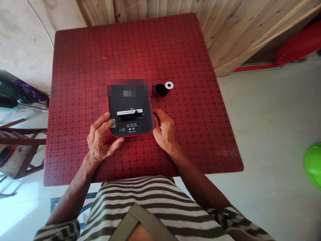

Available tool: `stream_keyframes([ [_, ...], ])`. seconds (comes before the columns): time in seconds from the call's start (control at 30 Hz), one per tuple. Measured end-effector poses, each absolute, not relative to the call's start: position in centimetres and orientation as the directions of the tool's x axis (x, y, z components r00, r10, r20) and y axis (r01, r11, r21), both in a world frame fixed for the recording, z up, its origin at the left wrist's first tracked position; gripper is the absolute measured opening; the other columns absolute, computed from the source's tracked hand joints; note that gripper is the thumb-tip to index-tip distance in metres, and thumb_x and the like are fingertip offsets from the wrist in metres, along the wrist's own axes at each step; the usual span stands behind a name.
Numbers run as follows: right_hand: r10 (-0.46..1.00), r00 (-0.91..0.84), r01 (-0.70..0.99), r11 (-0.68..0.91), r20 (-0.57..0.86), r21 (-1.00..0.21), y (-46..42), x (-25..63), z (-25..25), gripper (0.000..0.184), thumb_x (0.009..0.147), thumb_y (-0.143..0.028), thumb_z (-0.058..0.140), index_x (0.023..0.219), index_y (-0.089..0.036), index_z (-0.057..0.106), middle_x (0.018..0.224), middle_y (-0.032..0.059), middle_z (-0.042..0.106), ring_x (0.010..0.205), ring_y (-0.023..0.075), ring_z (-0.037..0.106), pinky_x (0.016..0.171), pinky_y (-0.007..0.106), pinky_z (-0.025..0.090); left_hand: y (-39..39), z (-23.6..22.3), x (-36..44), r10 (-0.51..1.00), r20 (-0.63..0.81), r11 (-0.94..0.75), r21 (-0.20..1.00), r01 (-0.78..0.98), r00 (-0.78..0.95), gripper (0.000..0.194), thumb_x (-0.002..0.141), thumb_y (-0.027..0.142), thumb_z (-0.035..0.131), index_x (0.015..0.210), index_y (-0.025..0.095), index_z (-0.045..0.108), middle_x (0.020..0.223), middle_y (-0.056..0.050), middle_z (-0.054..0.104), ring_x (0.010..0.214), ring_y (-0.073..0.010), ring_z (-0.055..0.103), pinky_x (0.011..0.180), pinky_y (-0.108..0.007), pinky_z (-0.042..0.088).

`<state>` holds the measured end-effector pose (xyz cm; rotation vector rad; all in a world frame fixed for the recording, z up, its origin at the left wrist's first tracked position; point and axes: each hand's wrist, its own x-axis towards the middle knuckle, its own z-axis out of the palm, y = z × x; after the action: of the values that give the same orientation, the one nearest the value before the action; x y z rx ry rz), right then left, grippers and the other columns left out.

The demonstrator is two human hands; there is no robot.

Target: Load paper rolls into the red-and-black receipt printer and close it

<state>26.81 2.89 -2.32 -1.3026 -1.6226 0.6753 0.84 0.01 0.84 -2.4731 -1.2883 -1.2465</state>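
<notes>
A flat black device with rounded corners and a red rim lies on the table in front of me. Its upper face carries a white warning label, a long dark slot below that, and small printed symbols near the close edge. Part of its far end is blurred out. My left hand grips the near left corner, fingertips on a small grey patch at the side and thumb at the front edge. Curled fingers of my right hand hold the right edge; some fingertips are hidden.
Beyond the device's right side, a dark roll with a white ring-shaped end rests on the red patterned table. A wooden chair stands at the left. Wooden panelling borders the far side, and a green object sits at far right.
</notes>
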Motion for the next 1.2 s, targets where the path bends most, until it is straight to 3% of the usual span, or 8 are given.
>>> stream_keyframes([
  [0.23, 0.961, -0.027, 0.436, 0.26, 0.276, -0.862, 3.2, 26.7, -2.2, 0.023, 0.108, -0.032, 0.049, 0.095, -0.024, 0.066, 0.092, 0.0038, 0.075, 0.085, 0.0192, 0.07, 0.081, 0.035, 0.056, 0.3, 1.5, 0.1, 0.645, 0.669, -0.645, 0.216, 0.733, 0.37, 0.067, 0.097, 0.05, 0.079, 0.153, 0.022, 0.055, 0.144, -0.014, 0.071, 0.128, -0.028, 0.075, 0.107, -0.042, 0.067],
  [0.43, 0.958, -0.029, 0.441, 0.269, 0.285, -0.856, 3.3, 26.7, -2.2, 0.022, 0.106, -0.031, 0.049, 0.089, -0.025, 0.062, 0.088, 0.0026, 0.073, 0.081, 0.019, 0.069, 0.079, 0.035, 0.056, 0.5, 1.3, -0.8, 0.658, 0.652, -0.66, 0.259, 0.706, 0.376, 0.07, 0.091, 0.049, 0.086, 0.151, 0.027, 0.058, 0.147, -0.013, 0.069, 0.126, -0.0293, 0.075, 0.106, -0.045, 0.069],
  [0.67, 0.959, -0.022, 0.435, 0.264, 0.283, -0.861, 3.4, 26.5, -2.3, 0.019, 0.104, -0.03, 0.051, 0.091, -0.025, 0.064, 0.089, 0.0027, 0.074, 0.082, 0.0185, 0.069, 0.08, 0.035, 0.057, 1.1, 1.5, -1.4, 0.666, 0.642, -0.666, 0.283, 0.69, 0.38, 0.064, 0.09, 0.053, 0.087, 0.144, 0.03, 0.061, 0.143, -0.011, 0.066, 0.117, -0.0265, 0.076, 0.088, -0.038, 0.072],
  [1.2, 0.962, -0.032, 0.446, 0.257, 0.272, -0.858, 3.2, 26.7, -2.8, 0.021, 0.104, -0.027, 0.053, 0.101, -0.023, 0.073, 0.096, 0.0044, 0.081, 0.087, 0.0194, 0.075, 0.079, 0.034, 0.057, 1.3, 1.4, -1.1, 0.734, 0.589, -0.641, 0.437, 0.631, 0.338, 0.052, 0.09, 0.052, 0.088, 0.129, 0.027, 0.067, 0.125, -0.008, 0.072, 0.11, -0.0222, 0.074, 0.091, -0.039, 0.068],
])
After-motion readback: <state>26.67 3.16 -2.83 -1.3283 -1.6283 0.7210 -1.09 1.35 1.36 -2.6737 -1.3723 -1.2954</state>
